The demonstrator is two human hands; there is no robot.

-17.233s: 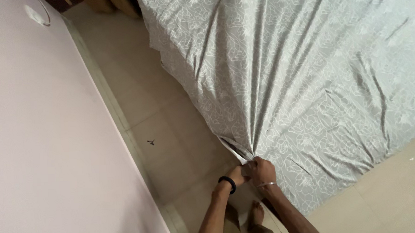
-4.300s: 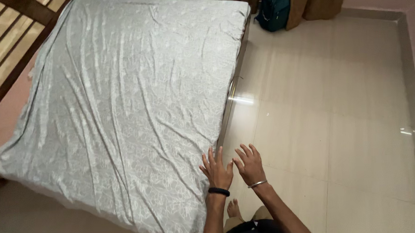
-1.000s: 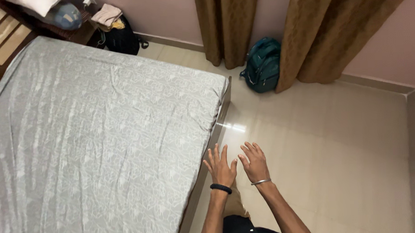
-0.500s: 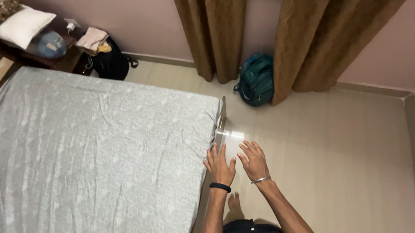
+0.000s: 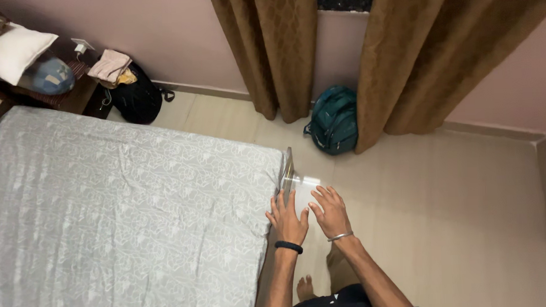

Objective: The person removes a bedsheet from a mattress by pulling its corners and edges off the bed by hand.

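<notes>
A grey sheet with a white floral pattern (image 5: 124, 219) covers the mattress and fills the left half of the view. My left hand (image 5: 288, 218), with a black band at the wrist, hovers with spread fingers right at the sheet's right edge, close to the bed's corner (image 5: 287, 165). My right hand (image 5: 331, 212), wearing a thin metal bangle, is beside it over the floor, fingers apart. Neither hand holds anything.
A teal backpack (image 5: 335, 121) leans against brown curtains (image 5: 281, 50) by the far wall. A black bag (image 5: 135, 98) with folded cloth on top stands at the upper left beside a low table with a white pillow (image 5: 12, 50). Beige tiled floor (image 5: 444, 208) lies to the right.
The view has tilted up and moved along the bed toward the far corner. Both hands stay spread and held forward; the left has come nearer the sheet's edge.
</notes>
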